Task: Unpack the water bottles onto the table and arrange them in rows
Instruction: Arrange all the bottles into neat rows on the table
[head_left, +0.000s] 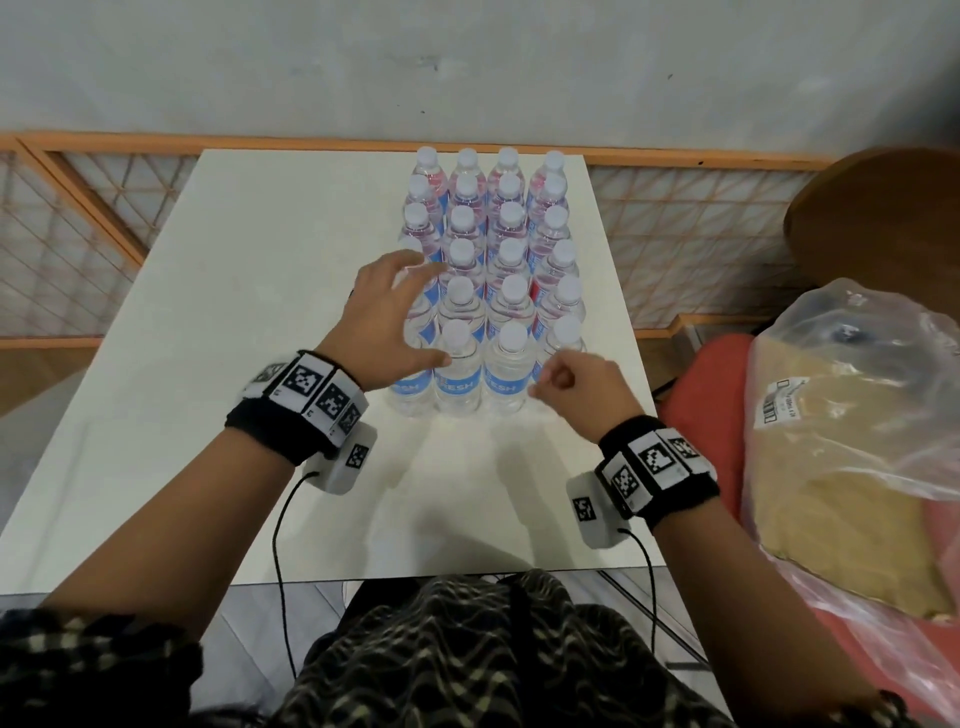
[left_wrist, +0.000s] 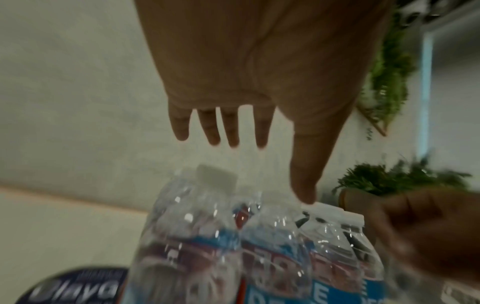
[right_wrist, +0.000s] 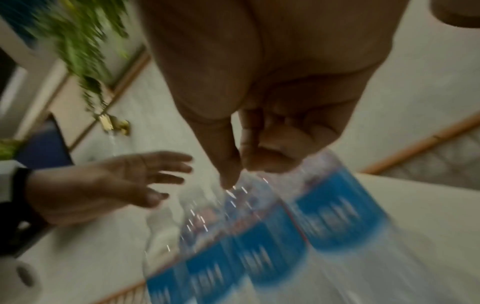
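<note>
Several clear water bottles (head_left: 493, 260) with white caps and blue labels stand upright in tight rows on the right half of the white table (head_left: 234, 338). My left hand (head_left: 423, 312) hovers over the block's left column with fingers spread, thumb by the front caps, holding nothing. In the left wrist view its straight fingers (left_wrist: 233, 133) hang above a bottle cap (left_wrist: 215, 176). My right hand (head_left: 556, 376) is curled beside the front right bottle (head_left: 563, 338). The blurred right wrist view shows my right hand (right_wrist: 241, 170) with nothing in its bent fingers, just above the labels (right_wrist: 272, 236).
At the right a crumpled clear plastic bag with brown cardboard (head_left: 857, 441) lies on a red seat (head_left: 701, 405). An orange lattice rail (head_left: 78, 234) runs behind the table. A round wooden piece (head_left: 883, 218) stands at the far right. Bare tabletop lies left of the bottles.
</note>
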